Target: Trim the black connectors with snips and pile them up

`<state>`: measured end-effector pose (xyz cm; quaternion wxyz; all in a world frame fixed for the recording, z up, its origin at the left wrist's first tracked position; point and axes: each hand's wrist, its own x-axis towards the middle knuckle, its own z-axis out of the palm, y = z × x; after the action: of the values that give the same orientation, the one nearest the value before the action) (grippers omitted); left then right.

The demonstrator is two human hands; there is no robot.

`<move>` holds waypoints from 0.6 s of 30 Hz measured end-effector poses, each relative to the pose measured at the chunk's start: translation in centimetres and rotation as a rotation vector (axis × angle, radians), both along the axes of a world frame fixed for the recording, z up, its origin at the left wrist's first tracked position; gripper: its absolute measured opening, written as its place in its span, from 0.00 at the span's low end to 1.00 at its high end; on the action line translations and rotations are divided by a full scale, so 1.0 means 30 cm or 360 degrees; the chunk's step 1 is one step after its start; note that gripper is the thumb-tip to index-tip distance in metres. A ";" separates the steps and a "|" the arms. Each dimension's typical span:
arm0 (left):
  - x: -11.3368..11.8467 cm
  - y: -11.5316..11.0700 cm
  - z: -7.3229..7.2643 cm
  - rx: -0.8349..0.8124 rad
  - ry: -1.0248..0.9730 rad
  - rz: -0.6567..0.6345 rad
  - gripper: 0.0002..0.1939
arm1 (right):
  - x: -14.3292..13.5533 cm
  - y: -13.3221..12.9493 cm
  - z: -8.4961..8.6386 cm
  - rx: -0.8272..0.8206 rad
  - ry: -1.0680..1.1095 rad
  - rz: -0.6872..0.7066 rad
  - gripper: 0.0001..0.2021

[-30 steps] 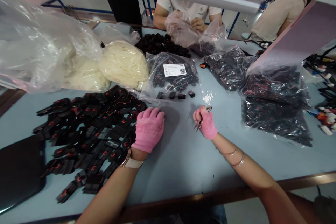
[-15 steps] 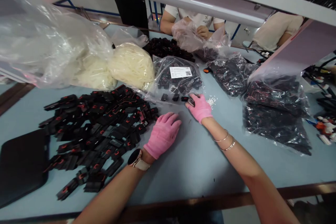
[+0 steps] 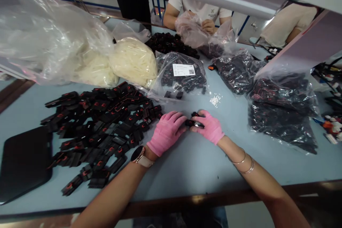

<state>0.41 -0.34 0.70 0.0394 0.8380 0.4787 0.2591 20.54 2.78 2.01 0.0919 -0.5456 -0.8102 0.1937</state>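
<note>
Nearest us, the brown edge point(image 3: 192, 201) of the blue-grey table point(image 3: 187, 171) runs across. On our left wrist sits a watch point(image 3: 137, 154); thin bracelets point(image 3: 249, 165) circle our right forearm. To our left lies a black tray point(image 3: 25, 164), and beside it spreads a heap of black connectors point(image 3: 104, 128) with red-orange clips. Our gloved right hand point(image 3: 209, 127) pinches small black parts point(image 3: 190, 123) between thumb and fingers, just above the middle of the table, with a shiny metal bit at the thumb. Our gloved left hand point(image 3: 167, 131) reaches to their near end, fingers bent; we cannot tell whether its fingertips grip them. Just past the right hand, tiny white pieces point(image 3: 214, 99) lie scattered. Farther on we have a labelled clear bag point(image 3: 184, 83) of black parts, a bag of cream pieces point(image 3: 133, 62) to its left, and dark-filled bags point(image 3: 280, 121) at right. Across the table, a co-worker's hand point(image 3: 207, 25) holds a crumpled clear bag point(image 3: 192, 32).
</note>
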 end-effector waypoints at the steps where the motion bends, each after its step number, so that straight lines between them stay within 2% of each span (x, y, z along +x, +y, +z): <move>1: 0.001 0.000 0.000 -0.0004 0.0007 -0.0059 0.16 | 0.007 -0.009 0.000 -0.0018 0.0029 -0.0007 0.21; 4: 0.005 -0.002 0.000 -0.0007 0.0020 -0.0178 0.14 | 0.012 -0.014 0.002 -0.0079 0.0138 0.0002 0.23; 7: 0.005 -0.007 0.000 -0.0010 -0.0017 -0.0193 0.11 | 0.016 -0.005 0.000 -0.0121 0.0323 0.0011 0.18; 10: 0.005 -0.015 0.005 -0.0028 -0.0041 -0.0225 0.08 | 0.039 0.014 -0.010 -0.0105 0.0656 -0.0046 0.13; 12: 0.009 -0.023 0.013 -0.0055 -0.0054 -0.0246 0.08 | 0.075 0.039 -0.019 0.0004 0.0864 -0.0297 0.11; 14: 0.014 -0.031 0.022 -0.0085 -0.0082 -0.0234 0.08 | 0.125 0.075 -0.028 0.0175 0.0926 -0.0782 0.15; 15: 0.016 -0.035 0.027 -0.0102 -0.0094 -0.0222 0.08 | 0.152 0.094 -0.032 0.0246 0.0911 -0.0948 0.16; 18: 0.020 -0.042 0.037 -0.0159 -0.0119 -0.0199 0.09 | 0.223 0.144 -0.039 0.0281 0.0648 -0.1094 0.16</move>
<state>1.03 -1.61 1.80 0.1153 0.8529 0.4359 0.2631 27.22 7.09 0.84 0.3564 -0.7250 -0.5594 0.1855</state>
